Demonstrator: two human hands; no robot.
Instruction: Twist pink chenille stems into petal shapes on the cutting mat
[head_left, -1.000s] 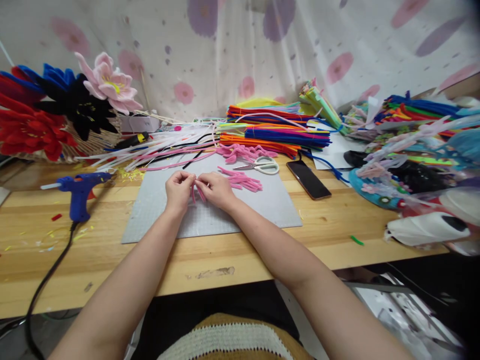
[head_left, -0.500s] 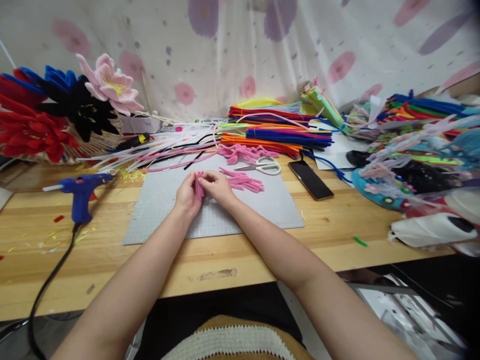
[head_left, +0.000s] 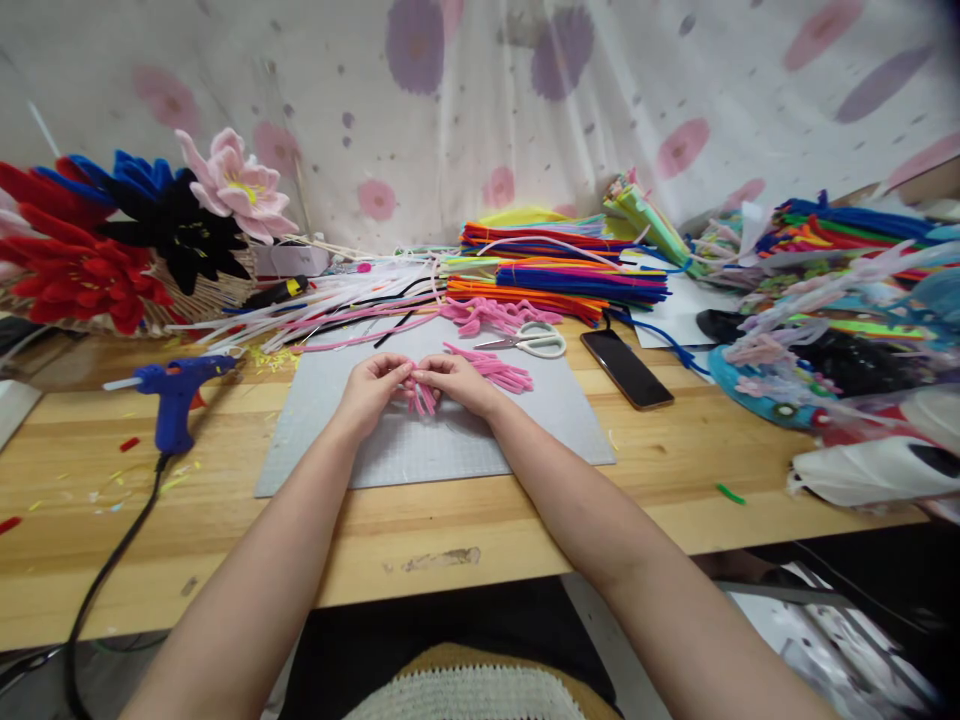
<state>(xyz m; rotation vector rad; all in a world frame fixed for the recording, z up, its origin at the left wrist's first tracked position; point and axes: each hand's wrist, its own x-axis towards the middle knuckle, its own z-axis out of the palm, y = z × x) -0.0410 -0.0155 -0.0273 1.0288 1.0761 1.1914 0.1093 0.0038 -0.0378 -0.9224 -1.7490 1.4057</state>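
My left hand [head_left: 370,388] and my right hand [head_left: 459,380] meet over the grey cutting mat [head_left: 525,420], fingertips pinched together. Between them they hold a small bunch of bent pink pipe cleaner pieces [head_left: 422,397], whose ends hang down toward the mat. More pink bent pieces [head_left: 496,367] lie just right of my right hand. Another pink pile [head_left: 487,314] lies at the mat's far edge, beside white-handled scissors [head_left: 534,340].
A blue glue gun [head_left: 174,394] stands at the left, its cord running off the front edge. A phone [head_left: 626,368] lies right of the mat. Stacks of coloured pipe cleaners [head_left: 570,270] fill the back. Fabric flowers [head_left: 150,225] sit far left, craft clutter [head_left: 840,330] far right.
The pink bunch stood upright between my hands half a second ago; now it points down from my pinched fingertips. The view has shifted slightly downward.
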